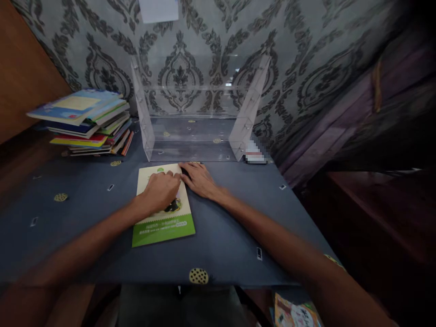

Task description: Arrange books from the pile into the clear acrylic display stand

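Our left hand [162, 190] lies curled on the booklet [160, 219] (cream and green), our right hand [198, 178] at its upper corner. We cannot tell whether either grips.

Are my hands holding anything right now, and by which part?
The left hand lies over the green and cream book, the right hand is at its upper right corner; whether either grips it cannot be told.

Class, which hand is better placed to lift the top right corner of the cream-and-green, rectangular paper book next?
Probably the right hand: it is at that corner, mostly beside the book, while the left hand lies over its printed front.
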A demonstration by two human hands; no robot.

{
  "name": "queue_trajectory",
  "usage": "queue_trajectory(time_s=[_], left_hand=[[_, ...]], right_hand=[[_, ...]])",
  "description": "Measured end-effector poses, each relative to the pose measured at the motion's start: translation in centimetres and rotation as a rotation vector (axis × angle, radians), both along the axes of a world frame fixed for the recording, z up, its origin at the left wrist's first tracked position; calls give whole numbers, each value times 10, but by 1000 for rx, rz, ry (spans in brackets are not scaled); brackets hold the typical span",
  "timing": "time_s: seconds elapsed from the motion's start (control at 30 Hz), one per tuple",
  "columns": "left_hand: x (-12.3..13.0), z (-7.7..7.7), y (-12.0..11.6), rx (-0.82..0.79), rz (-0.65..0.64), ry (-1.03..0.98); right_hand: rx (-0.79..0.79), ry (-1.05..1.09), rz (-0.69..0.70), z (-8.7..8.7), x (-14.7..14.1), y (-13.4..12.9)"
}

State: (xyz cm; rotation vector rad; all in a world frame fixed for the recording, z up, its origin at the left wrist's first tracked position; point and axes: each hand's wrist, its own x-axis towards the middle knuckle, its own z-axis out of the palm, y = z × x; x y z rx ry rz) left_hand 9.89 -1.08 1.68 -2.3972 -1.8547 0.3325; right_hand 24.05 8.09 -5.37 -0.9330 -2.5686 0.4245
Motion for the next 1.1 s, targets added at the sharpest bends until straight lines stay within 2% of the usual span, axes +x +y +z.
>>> queue_trajectory(time_s=[0.17, 0.27, 0.4, 0.57, 0.67, 0.8, 0.97, 1.1], left_hand=[[0, -3, 2, -2, -13, 15], [5, -4, -6, -16, -59, 63], [11, -6, -33, -48, -173, 62], [4, -13, -75, -26, -284, -119], [0, -19, -88, 0, -295, -157], [1, -22, -87, 28, -254, -180], [2, -16, -78, 50, -213, -110], [1, -14, -75, 76, -205, -116]], right_hand=[[8, 32, 24, -4, -2, 3], [2, 56, 39, -6, 1, 4], [-26, 131, 74, -8, 11, -6], [-118, 200, 139, -4, 38, -43], [-170, 235, 157, 0, 50, -59], [-220, 242, 185, 1, 48, -57], [-228, 241, 240, -3, 34, -39], [-233, 273, 269, -3, 29, -34]])
